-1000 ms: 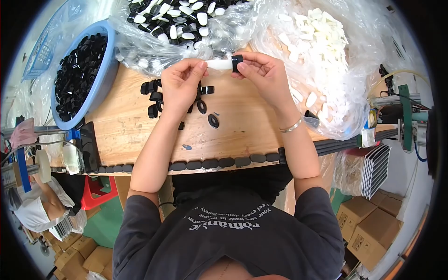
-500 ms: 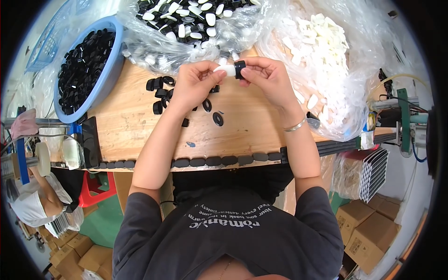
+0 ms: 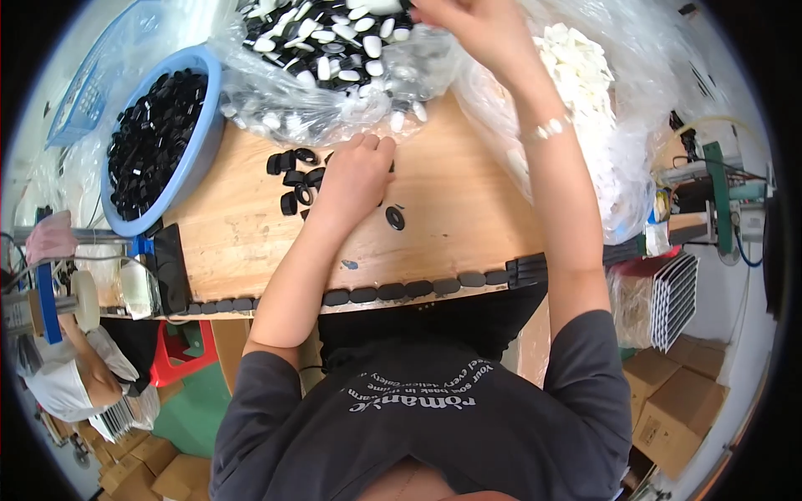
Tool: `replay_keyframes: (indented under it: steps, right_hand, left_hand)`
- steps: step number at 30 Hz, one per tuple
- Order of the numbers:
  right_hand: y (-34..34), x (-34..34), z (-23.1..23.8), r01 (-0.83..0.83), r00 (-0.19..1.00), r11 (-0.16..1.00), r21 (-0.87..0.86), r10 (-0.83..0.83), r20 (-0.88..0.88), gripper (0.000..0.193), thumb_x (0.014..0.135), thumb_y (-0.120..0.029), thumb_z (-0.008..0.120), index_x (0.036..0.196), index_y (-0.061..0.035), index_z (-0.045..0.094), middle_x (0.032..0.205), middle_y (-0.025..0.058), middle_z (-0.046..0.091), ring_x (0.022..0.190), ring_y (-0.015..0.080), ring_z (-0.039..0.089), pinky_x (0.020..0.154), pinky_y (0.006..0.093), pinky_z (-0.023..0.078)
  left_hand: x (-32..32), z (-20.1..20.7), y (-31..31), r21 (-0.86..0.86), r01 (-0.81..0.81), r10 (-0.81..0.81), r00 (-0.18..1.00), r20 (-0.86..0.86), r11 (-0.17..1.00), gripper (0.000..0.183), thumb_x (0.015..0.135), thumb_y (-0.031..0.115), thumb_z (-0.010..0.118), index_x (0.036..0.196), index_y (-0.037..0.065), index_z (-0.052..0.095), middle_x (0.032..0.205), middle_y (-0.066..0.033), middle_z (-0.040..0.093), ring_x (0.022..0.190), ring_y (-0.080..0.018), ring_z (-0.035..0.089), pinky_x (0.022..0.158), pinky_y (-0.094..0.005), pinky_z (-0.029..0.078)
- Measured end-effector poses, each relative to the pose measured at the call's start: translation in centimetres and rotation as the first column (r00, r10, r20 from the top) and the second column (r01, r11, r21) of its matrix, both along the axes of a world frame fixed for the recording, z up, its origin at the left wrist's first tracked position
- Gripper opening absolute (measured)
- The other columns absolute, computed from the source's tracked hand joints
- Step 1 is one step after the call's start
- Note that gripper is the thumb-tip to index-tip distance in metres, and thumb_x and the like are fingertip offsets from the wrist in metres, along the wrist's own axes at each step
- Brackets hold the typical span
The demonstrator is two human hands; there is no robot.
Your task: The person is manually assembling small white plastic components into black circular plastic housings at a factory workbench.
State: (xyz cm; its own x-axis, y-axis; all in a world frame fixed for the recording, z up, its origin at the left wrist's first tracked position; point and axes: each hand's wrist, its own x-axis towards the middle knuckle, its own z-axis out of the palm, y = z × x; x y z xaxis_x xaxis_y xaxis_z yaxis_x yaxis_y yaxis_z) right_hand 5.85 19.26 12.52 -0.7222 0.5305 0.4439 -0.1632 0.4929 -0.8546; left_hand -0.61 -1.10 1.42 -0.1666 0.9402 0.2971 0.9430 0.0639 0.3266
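My left hand (image 3: 359, 179) rests low over the table among small black rings (image 3: 294, 178), fingers curled down and their tips hidden. Whatever it may hold does not show. One flat black ring (image 3: 394, 219) lies apart, just right of my left wrist. My right hand (image 3: 484, 37) is stretched far out over a clear plastic bag (image 3: 334, 113) heaped with black and white pieces (image 3: 344, 50). The top edge cuts off part of this hand, and its fingertips are blurred near a white piece, so its grip is unclear.
A blue basin (image 3: 215, 100) full of black rings stands at the left. White pieces (image 3: 576, 75) fill another plastic bag at the right. Dark oval pads (image 3: 393, 291) line the table's near edge. Another person's arm (image 3: 88, 359) shows at far left.
The hands have parted from the white piece and black ring they held together. My right hand has gone up and away over the bag; my left has dropped to the loose rings.
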Motion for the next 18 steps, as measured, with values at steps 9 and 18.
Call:
replay_keyframes:
  steps: [9, 18]
  right_hand:
    - [2.4, 4.6, -5.2, 0.334, 0.931, 0.913, 0.236, -0.358, 0.068, 0.026, 0.083, -0.016, 0.069, 0.103, 0.0007, 0.068, 0.093, 0.0094, 0.071, 0.083, 0.0159, 0.067, 0.077, 0.0282, 0.053]
    - [12.2, 11.1, -11.0, -0.039, 0.534, 0.68, 0.732, -0.605, 0.59, 0.038, 0.073, 0.002, 0.062, 0.11, -0.0073, 0.066, 0.102, 0.0141, 0.066, 0.096, 0.03, 0.063, 0.085, 0.038, 0.05]
  left_hand:
    - [0.2, -1.5, 0.5, 0.068, 0.101, -0.1, 0.995, -0.019, 0.993, 0.015, 0.07, -0.002, 0.061, 0.083, 0.004, 0.055, 0.076, -0.0104, 0.061, 0.082, -0.0293, 0.056, 0.071, -0.0384, 0.045]
    - [1.8, -1.6, 1.3, 0.166, 0.201, -0.238, 0.94, 0.244, 0.965, 0.027, 0.073, 0.002, 0.069, 0.099, 0.003, 0.059, 0.087, -0.0096, 0.059, 0.085, -0.0292, 0.056, 0.077, -0.038, 0.047]
